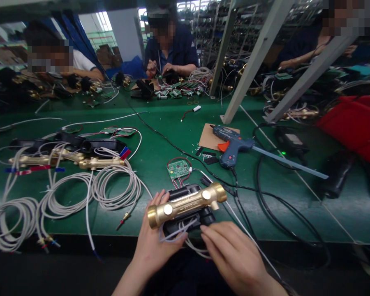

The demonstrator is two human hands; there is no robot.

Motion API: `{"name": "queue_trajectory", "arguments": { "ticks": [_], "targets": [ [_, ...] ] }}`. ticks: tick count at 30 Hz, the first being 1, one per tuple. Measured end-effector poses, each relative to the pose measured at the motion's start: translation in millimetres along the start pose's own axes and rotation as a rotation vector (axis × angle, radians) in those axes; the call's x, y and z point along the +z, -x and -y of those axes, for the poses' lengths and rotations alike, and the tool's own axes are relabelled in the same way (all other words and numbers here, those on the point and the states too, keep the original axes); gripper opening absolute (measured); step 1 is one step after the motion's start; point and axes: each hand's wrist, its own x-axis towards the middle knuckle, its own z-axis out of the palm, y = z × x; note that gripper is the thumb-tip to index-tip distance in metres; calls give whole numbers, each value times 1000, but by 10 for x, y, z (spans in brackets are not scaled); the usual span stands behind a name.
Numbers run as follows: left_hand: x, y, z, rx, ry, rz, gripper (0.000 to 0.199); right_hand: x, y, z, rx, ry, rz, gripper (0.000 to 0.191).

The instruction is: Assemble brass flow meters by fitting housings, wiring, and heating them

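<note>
Near the table's front edge my left hand [154,238] grips a brass flow meter body [188,204] with threaded ends, fitted to a black plastic housing [180,224]. Grey-white cable loops out of the housing by my left thumb. At the housing's lower right, my right hand [237,253] has its fingers pressed together; whatever they pinch is hidden. A green circuit board [178,169] lies just behind the meter, with red and dark wires leading towards the housing. A white connector joins a cable at the board's right side.
A blue glue gun [231,142] with a long glue stick rests on cardboard [203,137]. Brass meters [101,163] and coiled cables [114,193] lie left. Black cords cross the table beside a red bin [354,127]. Metal posts [255,61] rise behind; co-workers sit opposite.
</note>
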Motion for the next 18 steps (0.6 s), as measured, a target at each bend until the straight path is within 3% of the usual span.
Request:
{"name": "queue_trajectory", "arguments": {
  "ticks": [2,4,9,15,18],
  "targets": [
    [6,0,-10,-15,10,-10,81,-13,-80,19,22,52,-19,19],
    [11,1,-10,-18,12,-33,79,31,-144,52,9,43,41,23],
    [58,15,39,29,-23,-37,75,179,-173,93,6,-190,162,24],
    [72,13,46,38,-14,-45,77,99,-59,-2,-21,-103,43,25],
    [49,-2,18,39,-7,-45,77,52,-43,-15,-1,-56,51,27]
  ]
}}
